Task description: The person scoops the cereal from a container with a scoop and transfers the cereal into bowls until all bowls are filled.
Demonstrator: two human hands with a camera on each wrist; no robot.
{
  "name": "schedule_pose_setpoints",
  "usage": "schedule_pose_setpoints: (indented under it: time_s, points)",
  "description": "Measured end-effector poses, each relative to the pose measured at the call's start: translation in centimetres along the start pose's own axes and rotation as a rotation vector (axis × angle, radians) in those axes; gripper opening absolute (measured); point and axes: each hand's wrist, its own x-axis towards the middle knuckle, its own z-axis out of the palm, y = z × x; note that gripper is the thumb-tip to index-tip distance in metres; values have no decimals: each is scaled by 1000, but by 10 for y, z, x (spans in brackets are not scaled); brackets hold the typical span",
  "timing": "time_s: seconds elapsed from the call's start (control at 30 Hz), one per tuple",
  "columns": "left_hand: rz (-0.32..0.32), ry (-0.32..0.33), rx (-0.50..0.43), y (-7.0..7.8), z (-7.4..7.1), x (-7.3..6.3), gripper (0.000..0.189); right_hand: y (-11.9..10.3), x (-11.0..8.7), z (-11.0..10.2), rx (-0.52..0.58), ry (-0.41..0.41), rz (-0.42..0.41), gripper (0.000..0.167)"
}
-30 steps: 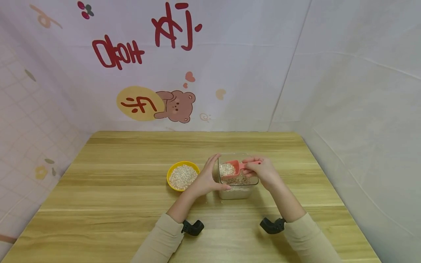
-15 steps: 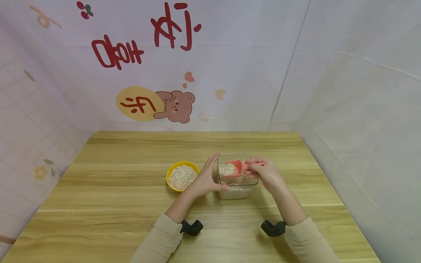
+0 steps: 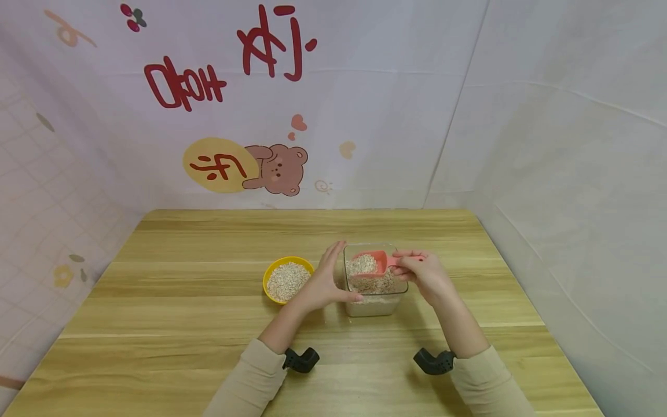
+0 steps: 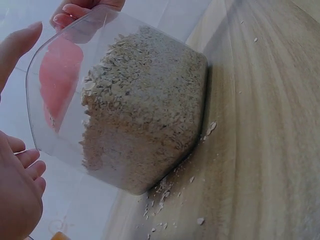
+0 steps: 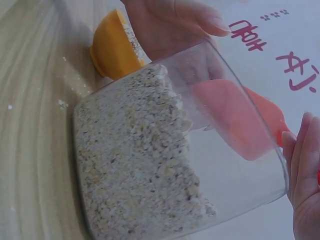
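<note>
In the head view, a clear rectangular container [image 3: 372,307] part-filled with oat flakes stands on the table. My left hand [image 3: 320,286] lies spread along its left side, thumb at the front and fairly straight fingers toward the back corner. At the right, my right hand [image 3: 427,275] pinches the handle of a pink scoop [image 3: 383,263]. The scoop holds a heap of oats [image 3: 362,265] above the oats in the container. Through the clear wall, the right wrist view shows the scoop [image 5: 235,117] above the oat level.
Left of the container stands a yellow bowl [image 3: 268,289] of oats, partly covered by my left hand. Loose flakes [image 4: 212,127] lie on the wooden table [image 3: 156,301] beside the container. A patterned white cloth [image 3: 391,116] hangs behind and at both sides.
The scoop has risen slightly, and the oats in it look more heaped. My right hand has shifted a little to the right. My left hand stays at the container.
</note>
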Motion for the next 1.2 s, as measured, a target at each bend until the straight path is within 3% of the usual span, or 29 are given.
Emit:
schedule_pose_setpoints:
  time_s: [0.23,0.53,0.83,1.2]
  points:
    - [0,7,-2,3,-6,-3,120,-5,-2,1,34,21,-20,27]
    - [-24,35,4,6,-16,-10,121,-11,-3,8,52,28,-37,32]
    - [-15,75,29,3,-30,-22,120,-21,-5,20,81,20,-49,19]
    - [-25,101,59,3,-50,-38,121,-25,-6,40,120,-22,-62,31]
